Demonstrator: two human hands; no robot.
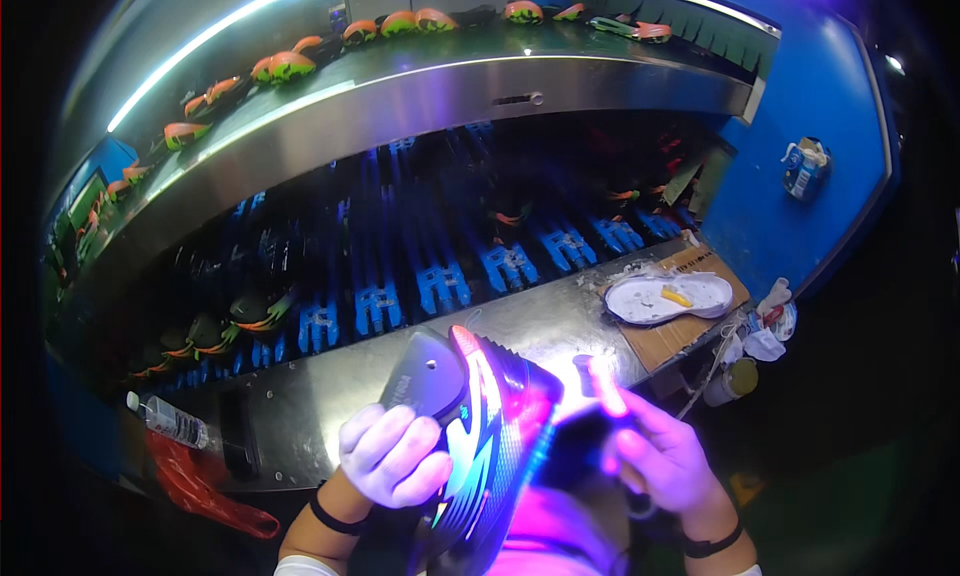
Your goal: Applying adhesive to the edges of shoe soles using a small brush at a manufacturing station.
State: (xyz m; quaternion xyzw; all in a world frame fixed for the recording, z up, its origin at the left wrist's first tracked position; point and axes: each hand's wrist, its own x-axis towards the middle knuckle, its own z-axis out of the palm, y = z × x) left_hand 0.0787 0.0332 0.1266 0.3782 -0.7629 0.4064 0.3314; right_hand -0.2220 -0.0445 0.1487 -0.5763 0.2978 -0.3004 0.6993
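My left hand (395,456), in a pale glove, is closed on a dark shoe upper (490,426) with bright stripes and a pinkish-orange tip. A dark, smooth shoe last (425,376) with a small hole sticks up out of the upper beside my knuckles. Purple light falls across the upper and both hands. To the right of the upper, my right hand (660,461) is closed, thumb and fingers bent round a slim, glowing thing (603,386). Glare hides what kind of thing that is. A dark band circles each wrist.
A metal ledge (330,396) runs before a conveyor with blue racks (440,288). Orange-and-green shoe uppers (285,66) line the shelf above. On cardboard (655,346) at right rests a white sole-shaped tray (650,298). At left are a plastic bottle (170,421) and red bag (200,491).
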